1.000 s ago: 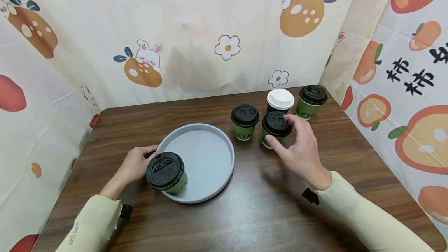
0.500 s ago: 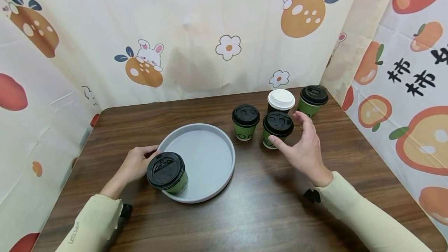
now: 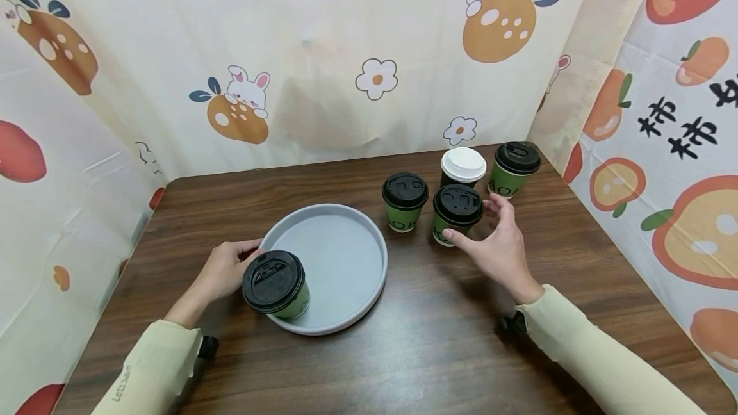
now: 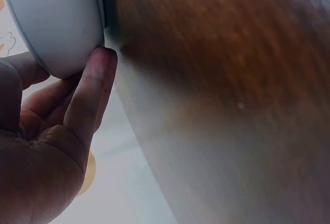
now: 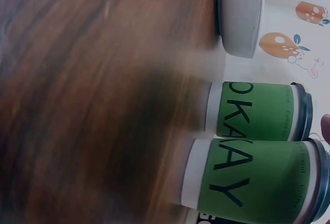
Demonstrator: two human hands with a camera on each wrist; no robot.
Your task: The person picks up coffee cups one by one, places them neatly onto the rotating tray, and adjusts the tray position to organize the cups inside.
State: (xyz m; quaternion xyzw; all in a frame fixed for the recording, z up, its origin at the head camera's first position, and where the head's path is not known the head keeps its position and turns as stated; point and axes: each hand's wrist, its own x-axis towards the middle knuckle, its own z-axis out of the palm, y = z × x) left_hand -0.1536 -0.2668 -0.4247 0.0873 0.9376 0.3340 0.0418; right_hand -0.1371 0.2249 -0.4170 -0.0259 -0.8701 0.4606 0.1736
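Note:
My left hand [image 3: 221,271] grips the left rim of a round grey tray [image 3: 346,268]. In the left wrist view its fingers [image 4: 87,90] press against the tray's outer side [image 4: 56,23]. A green paper coffee cup [image 3: 296,303] with a black lid stands at the tray's near left. My right hand [image 3: 498,248] is at another green cup with a black lid [image 3: 458,207], thumb across its front and fingers just right of the lid. Firm contact cannot be made out. In the right wrist view this cup [image 5: 252,180] stands upright; only a fingertip [image 5: 326,127] shows.
A similar green cup [image 3: 403,200] stands just left of it. Behind are a dark cup with a white lid [image 3: 463,165] and a further green cup [image 3: 513,168] near the table's back right corner. Printed cloth [image 3: 323,50] walls the brown wooden table [image 3: 403,351].
My right hand's fingers first left the cup's lid and spread to its right, then lowered beside it. The cups, the tray and my left hand look unmoved.

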